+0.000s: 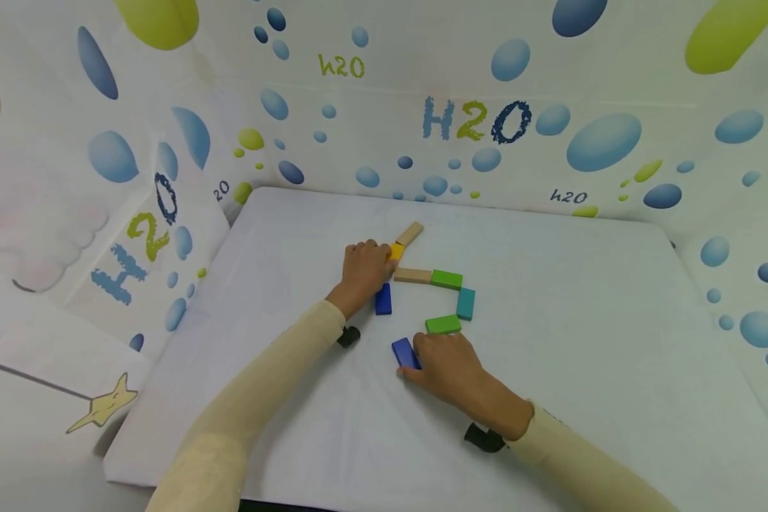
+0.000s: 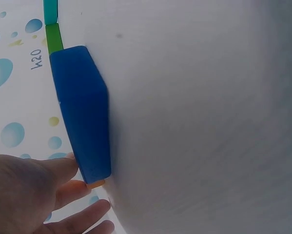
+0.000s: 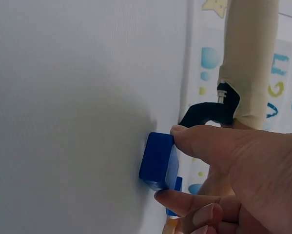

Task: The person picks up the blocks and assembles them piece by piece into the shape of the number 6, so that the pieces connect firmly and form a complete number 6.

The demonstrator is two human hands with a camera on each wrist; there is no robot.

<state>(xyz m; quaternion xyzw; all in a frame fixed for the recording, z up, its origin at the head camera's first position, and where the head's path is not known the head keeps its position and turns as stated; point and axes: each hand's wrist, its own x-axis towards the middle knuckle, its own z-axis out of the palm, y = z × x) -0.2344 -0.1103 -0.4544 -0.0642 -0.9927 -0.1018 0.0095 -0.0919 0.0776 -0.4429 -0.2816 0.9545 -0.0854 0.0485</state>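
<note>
My left hand is at the far end of a dark blue block, its thumb and forefinger around a yellow-orange block that the fingers partly cover. In the left wrist view, the blue block hides the thumb tip, and an orange end shows below it by the forefinger. Nearer the body, my right hand pinches a blue block low over the white table. The right wrist view shows this block between thumb and forefinger, with the remaining fingers curled beneath.
A plain wooden block, a green block, a teal block and another green block curve end to end between the hands. A second wooden block lies beyond the yellow-orange one. Printed cloth rises behind the table.
</note>
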